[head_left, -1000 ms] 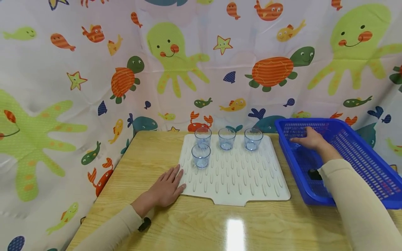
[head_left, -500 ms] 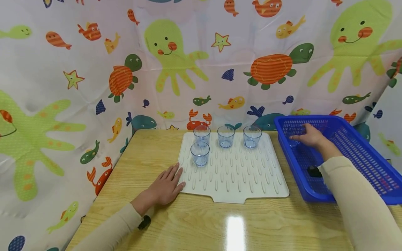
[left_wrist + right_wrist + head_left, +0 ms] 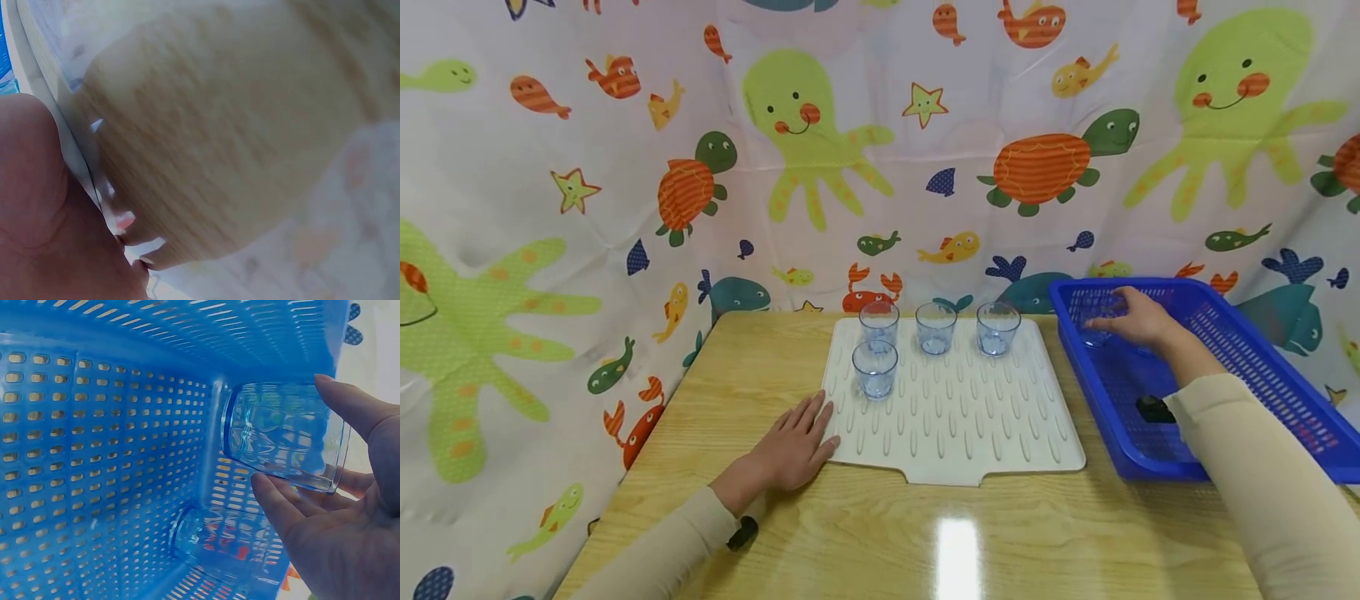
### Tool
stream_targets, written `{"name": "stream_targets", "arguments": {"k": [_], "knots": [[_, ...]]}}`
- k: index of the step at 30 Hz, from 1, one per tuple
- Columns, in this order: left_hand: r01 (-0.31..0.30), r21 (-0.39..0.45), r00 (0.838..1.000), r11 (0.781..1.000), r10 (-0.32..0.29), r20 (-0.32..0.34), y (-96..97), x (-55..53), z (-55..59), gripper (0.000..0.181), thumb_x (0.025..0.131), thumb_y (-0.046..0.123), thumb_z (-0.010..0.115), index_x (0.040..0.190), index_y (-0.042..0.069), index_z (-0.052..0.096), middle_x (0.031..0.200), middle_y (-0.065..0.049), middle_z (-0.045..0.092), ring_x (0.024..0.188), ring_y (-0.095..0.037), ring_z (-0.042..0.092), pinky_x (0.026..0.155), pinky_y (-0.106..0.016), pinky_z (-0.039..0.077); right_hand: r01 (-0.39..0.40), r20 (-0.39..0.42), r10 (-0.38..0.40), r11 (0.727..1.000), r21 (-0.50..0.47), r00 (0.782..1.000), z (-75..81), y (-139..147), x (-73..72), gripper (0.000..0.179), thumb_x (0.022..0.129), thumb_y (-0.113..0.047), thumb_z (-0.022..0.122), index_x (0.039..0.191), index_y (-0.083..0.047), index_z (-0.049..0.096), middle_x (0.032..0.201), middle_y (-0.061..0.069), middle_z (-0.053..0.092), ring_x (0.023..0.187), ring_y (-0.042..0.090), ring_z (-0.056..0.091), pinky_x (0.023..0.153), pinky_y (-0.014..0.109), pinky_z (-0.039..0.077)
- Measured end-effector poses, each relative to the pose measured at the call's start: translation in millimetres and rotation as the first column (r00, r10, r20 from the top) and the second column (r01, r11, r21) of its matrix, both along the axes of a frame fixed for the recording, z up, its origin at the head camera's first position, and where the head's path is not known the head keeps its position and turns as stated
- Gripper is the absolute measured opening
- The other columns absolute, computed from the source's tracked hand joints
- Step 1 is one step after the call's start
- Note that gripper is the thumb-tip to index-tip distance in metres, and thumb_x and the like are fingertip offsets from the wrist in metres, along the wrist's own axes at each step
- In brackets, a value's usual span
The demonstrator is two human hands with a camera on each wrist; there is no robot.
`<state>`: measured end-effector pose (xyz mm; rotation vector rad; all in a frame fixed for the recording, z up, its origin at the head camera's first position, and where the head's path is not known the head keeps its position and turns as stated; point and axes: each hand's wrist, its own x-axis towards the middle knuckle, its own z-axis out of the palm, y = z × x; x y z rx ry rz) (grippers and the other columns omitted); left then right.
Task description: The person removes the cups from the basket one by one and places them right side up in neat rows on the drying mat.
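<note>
My right hand (image 3: 1140, 321) reaches into the blue plastic basket (image 3: 1093, 417). In the right wrist view its thumb and fingers lie on opposite sides of a clear bluish drinking glass (image 3: 281, 434), pinching it. A second glass (image 3: 219, 540) is beside it in the basket. My left hand (image 3: 793, 446) lies flat, fingers spread, at the left edge of a white ridged drying board (image 3: 955, 425). On that board stand several similar glasses, three along the back, including a right one (image 3: 997, 329), and a front left one (image 3: 876, 371).
A wooden table (image 3: 760, 350) carries the board and the basket, which stands to the board's right. Behind hangs a curtain (image 3: 850, 83) printed with sea animals. A black wrist device (image 3: 1153, 408) sits under the right sleeve, inside the basket.
My right hand has risen slightly inside the basket, its fingers now nearer the glass. The view has shifted a little. My left hand and the glasses on the board have stayed put.
</note>
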<state>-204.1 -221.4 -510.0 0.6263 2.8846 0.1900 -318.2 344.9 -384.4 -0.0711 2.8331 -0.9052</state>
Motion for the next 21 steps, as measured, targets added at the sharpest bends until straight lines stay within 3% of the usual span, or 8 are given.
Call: {"name": "stream_targets", "arguments": {"k": [21], "knots": [[0.002, 0.015, 1.000, 1.000, -0.002, -0.001, 3.7, 7.1, 1.0, 0.072, 0.111, 0.054, 0.026, 0.166, 0.010, 0.011, 0.173, -0.011, -0.001, 0.158, -0.036, 0.005, 0.123, -0.060, 0.013, -0.026, -0.039, 0.026, 0.999, 0.019, 0.999, 23.3, -15, 34.4, 0.106, 0.098, -0.050, 0.067, 0.157, 0.013, 0.007, 0.151, 0.042, 0.031, 0.133, 0.064, 0.032, 0.102, 0.075, 0.036]]}}
